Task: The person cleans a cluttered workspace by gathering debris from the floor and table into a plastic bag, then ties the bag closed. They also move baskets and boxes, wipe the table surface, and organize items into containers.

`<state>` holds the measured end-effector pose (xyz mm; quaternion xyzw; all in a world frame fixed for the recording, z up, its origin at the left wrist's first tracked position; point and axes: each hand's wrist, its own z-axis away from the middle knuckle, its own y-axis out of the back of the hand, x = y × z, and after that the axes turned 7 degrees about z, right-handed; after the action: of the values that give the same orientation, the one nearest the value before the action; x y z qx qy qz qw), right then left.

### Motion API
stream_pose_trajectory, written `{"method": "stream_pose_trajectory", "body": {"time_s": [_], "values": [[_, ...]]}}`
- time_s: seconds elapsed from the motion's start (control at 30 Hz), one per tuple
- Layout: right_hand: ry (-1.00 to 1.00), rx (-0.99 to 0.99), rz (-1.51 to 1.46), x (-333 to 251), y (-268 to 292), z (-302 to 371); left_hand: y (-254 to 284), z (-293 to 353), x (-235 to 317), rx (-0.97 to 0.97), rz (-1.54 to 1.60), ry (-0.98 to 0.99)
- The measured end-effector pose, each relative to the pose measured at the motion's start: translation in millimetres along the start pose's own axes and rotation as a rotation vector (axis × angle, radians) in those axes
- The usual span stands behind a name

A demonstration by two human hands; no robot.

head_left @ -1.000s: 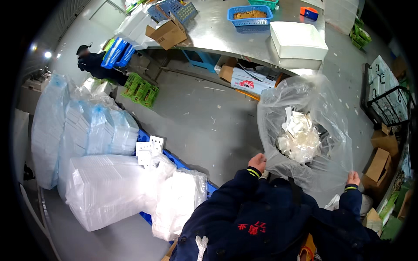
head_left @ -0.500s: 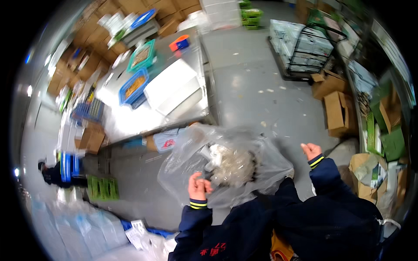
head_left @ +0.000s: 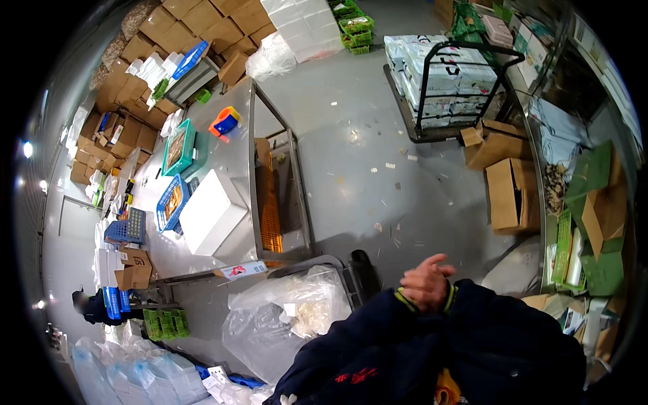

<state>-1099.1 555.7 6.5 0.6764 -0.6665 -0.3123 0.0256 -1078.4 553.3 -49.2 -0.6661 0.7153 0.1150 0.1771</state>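
Note:
My left hand [head_left: 413, 289] and my right hand [head_left: 439, 273] meet in front of my chest, overlapping, with a striped cuff on each side. Neither holds anything, and the fingers are loosely extended. A large clear plastic bag [head_left: 283, 324] with white pieces inside rests to the left of my hands, apart from them. It leans against a dark metal frame [head_left: 337, 266]. My dark sleeves fill the lower middle of the view.
A steel table [head_left: 229, 158] carries a white foam box [head_left: 210, 210] and blue and green baskets. A black trolley [head_left: 449, 81] with stacked packs stands far right, with open cardboard boxes [head_left: 509, 192] beside it. Filled clear bags [head_left: 135, 371] lie lower left, and another person [head_left: 91, 307] crouches beyond them.
Both hands have let go of the clear bag and come together. The bag now rests lower left of them. The view has swung further toward the table and trolley.

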Motion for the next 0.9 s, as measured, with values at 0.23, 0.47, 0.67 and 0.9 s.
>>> {"method": "stream_pose_trajectory", "body": {"time_s": [0.23, 0.47, 0.67, 0.9], "values": [[-0.876, -0.246, -0.278, 214.0, -92.9, 74.9, -170.2, -69.7, 6.0, 1.383, -1.815, -0.847], [-1.553, -0.271, -1.358, 242.6, -131.0, -61.4, -212.2, -97.8, 136.7, 0.619, -3.601, 0.228], [-1.410, -0.351, -1.544, 339.9, -123.2, -178.0, -291.6, -105.6, 283.1, 1.114, -3.690, -0.113], [-1.440, -0.524, -1.430, 502.1, -96.1, -358.0, -453.2, -34.5, 429.7, 2.727, -2.842, -0.673]]}}
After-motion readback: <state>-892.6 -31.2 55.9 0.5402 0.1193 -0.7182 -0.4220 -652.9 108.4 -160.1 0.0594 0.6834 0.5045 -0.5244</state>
